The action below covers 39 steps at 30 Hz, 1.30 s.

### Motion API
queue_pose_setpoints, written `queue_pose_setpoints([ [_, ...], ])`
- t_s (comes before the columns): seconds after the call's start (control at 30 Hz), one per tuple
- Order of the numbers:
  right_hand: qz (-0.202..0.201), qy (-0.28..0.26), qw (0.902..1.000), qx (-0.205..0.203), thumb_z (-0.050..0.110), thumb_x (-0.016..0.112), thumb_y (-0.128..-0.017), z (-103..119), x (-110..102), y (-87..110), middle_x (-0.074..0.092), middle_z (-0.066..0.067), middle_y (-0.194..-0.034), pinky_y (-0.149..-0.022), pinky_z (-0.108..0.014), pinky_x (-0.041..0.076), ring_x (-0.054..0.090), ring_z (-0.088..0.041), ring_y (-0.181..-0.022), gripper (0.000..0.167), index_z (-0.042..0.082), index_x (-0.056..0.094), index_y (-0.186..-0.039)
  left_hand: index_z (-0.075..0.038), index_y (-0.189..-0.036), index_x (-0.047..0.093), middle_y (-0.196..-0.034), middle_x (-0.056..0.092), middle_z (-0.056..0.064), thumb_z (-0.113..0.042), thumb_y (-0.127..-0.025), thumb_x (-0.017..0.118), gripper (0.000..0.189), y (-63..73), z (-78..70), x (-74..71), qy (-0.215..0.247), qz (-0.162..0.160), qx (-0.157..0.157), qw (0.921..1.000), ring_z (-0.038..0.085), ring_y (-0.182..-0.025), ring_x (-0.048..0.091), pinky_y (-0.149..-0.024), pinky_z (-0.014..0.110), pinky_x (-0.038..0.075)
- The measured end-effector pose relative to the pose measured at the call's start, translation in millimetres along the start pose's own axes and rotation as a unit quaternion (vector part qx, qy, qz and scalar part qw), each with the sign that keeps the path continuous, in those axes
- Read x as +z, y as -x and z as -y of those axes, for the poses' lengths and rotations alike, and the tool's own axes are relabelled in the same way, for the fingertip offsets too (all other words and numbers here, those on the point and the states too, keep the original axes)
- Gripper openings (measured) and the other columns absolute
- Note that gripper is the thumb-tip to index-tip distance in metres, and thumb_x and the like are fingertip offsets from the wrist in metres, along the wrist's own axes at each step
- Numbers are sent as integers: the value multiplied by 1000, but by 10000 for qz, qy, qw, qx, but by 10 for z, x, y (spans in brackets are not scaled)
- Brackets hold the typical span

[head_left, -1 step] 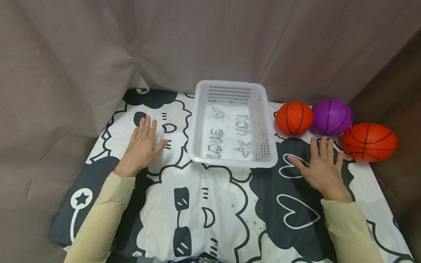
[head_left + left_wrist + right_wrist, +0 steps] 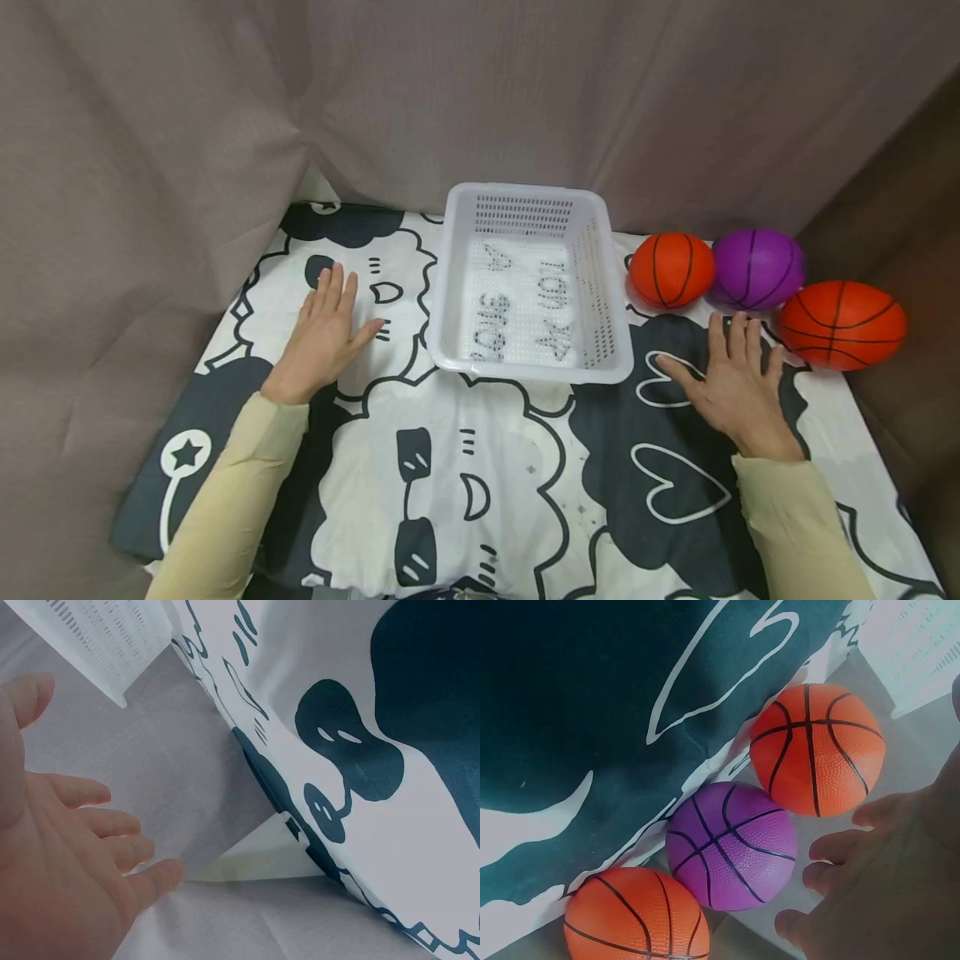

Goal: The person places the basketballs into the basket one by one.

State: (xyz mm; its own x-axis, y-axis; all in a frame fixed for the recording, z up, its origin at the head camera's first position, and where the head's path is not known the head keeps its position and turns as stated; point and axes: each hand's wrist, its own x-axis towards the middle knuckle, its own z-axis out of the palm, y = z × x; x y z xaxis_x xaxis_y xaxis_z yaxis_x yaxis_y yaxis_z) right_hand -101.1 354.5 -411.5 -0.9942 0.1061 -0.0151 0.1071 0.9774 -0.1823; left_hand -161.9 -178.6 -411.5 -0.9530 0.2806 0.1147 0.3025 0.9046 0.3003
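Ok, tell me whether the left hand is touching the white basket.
Apart. The head view shows a strip of patterned cloth between the left hand and the white basket.

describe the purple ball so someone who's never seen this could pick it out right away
Start at the white basket on the patterned cloth, then look right in the head view, past the right hand. The purple ball sits there between an orange ball on its left and a second orange ball on its right; of the three, only it is purple.
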Motion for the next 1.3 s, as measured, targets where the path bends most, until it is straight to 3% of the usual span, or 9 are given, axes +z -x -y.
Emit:
queue_pose_setpoints([
  [0.17,-13,-187,9998,59,73,41,-88,-39,-22,-11,-21,-24,-155,-102,-61,-25,-26,-37,-140,110,2,-15,-151,6,-152,15,-159,0,24,-51,-100,45,84,-5,-1,-25,135,-3,16,9999,35,-146,-6,-114,56,9],
  [0.27,-59,-427,9990,142,70,42,-90,-83,-25,-18,-22,-24,-155,-102,-62,-24,-28,-36,-140,108,2,-17,-150,2,-154,14,-161,0,19,-53,-98,47,85,0,-103,-15,956,68,-15,9954,32,-147,-4,-115,55,9],
  [0.4,-277,-1005,9941,316,66,45,-91,-100,-4,-62,-24,-22,-155,-104,-63,-21,-28,-37,-140,107,4,-20,-151,-11,-157,11,-163,-1,5,-58,-95,50,87,-27,-401,112,2485,245,-146,9682,25,-148,2,-115,53,12],
  [0.5,-577,-1561,9848,488,61,50,-92,-54,5,-124,-21,-22,-157,-105,-65,-17,-23,-39,-142,107,6,-19,-152,-15,-157,10,-163,-2,-1,-60,-92,54,91,-76,-633,278,3112,144,-150,9501,22,-147,4,-115,51,14],
  [0.7,-1279,-2589,9523,982,55,59,-90,132,35,-371,-11,-17,-161,-108,-66,-7,-11,-40,-145,105,12,-12,-155,-11,-157,13,-163,-5,-3,-58,-88,61,96,-138,-843,543,3311,-306,-350,9424,21,-147,2,-115,49,17],
  [0.93,-1646,-3418,9153,1356,57,64,-86,344,155,-658,4,-10,-160,-116,-50,1,-2,-28,-146,104,18,-2,-156,-10,-157,12,-161,-13,-7,-55,-84,68,102,-124,-841,587,3457,-797,-649,9327,23,-147,3,-114,49,19],
  [1.1,-1833,-3594,9025,1506,58,67,-83,327,246,-749,4,-7,-159,-116,-49,4,3,-25,-145,106,19,0,-156,-9,-156,15,-162,-9,-6,-50,-80,74,105,-75,-967,719,3935,-1210,-669,9089,21,-147,1,-114,50,17],
  [1.2,-1927,-3623,8975,1618,58,68,-81,275,282,-800,1,-4,-159,-116,-48,5,4,-23,-145,109,21,-2,-156,-10,-156,16,-163,0,-2,-43,-79,78,104,-86,-1046,826,4297,-1359,-481,8914,21,-148,3,-115,50,16],
  [1.3,-2069,-3711,8895,1680,58,69,-80,233,287,-849,0,1,-159,-117,-41,6,3,-19,-145,110,24,-4,-156,-12,-157,15,-163,4,0,-38,-77,81,107,-132,-1084,873,4489,-1375,-252,8826,22,-148,6,-115,49,15],
])
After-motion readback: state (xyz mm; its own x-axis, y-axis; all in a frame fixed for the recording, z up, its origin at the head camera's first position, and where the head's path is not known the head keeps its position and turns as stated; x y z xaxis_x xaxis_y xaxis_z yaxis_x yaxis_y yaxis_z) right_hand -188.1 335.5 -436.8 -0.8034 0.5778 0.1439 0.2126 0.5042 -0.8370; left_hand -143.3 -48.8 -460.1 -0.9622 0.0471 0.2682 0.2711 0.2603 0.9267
